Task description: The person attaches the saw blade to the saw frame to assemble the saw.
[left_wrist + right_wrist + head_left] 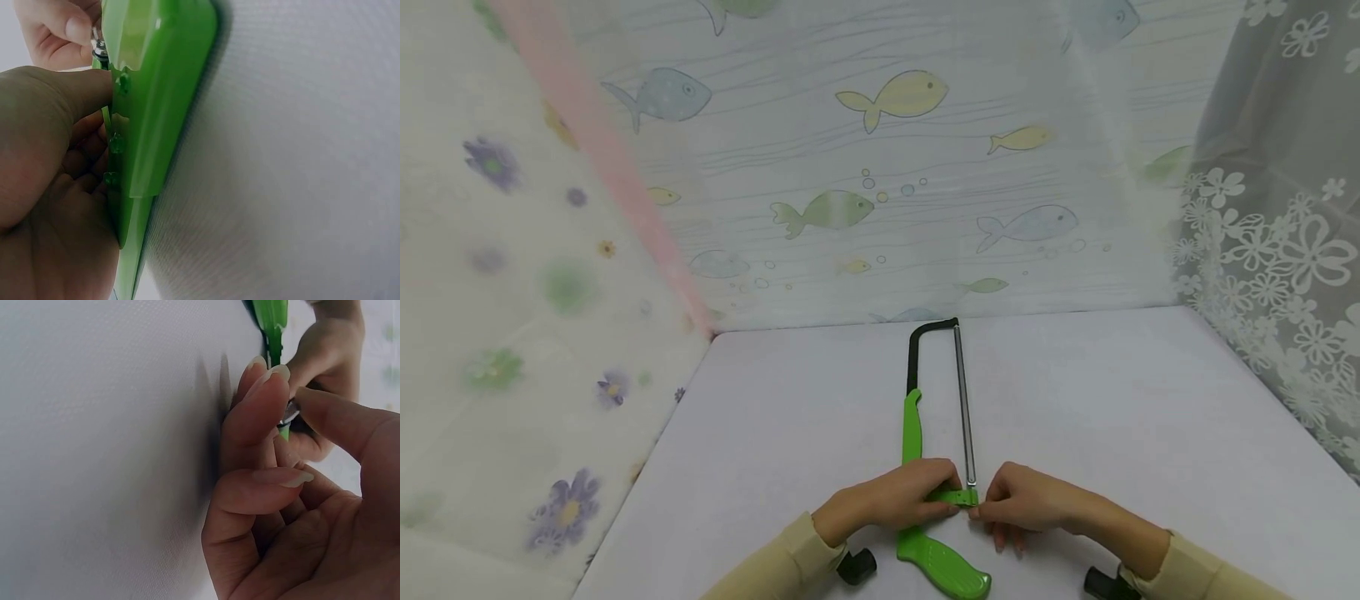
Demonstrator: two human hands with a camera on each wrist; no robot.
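Note:
A hacksaw with a green handle (943, 567) and a black front frame (913, 358) lies on the white table, its metal blade (964, 404) on the right side. My left hand (913, 493) grips the green frame beside the short green crosspiece (955, 497) at the blade's near end. From the right, my right hand (1026, 500) pinches a small silvery wing nut (289, 414) at that end between thumb and finger. The right wrist view shows its other fingers curled loosely. In the left wrist view, the left thumb presses against the green frame (156, 94).
The white table (790, 400) reaches back to a curtain printed with fish (895, 92). Flowered cloth (565, 508) hangs at the left, and lace (1300, 258) at the right. Black wrist devices (857, 567) show below the sleeves.

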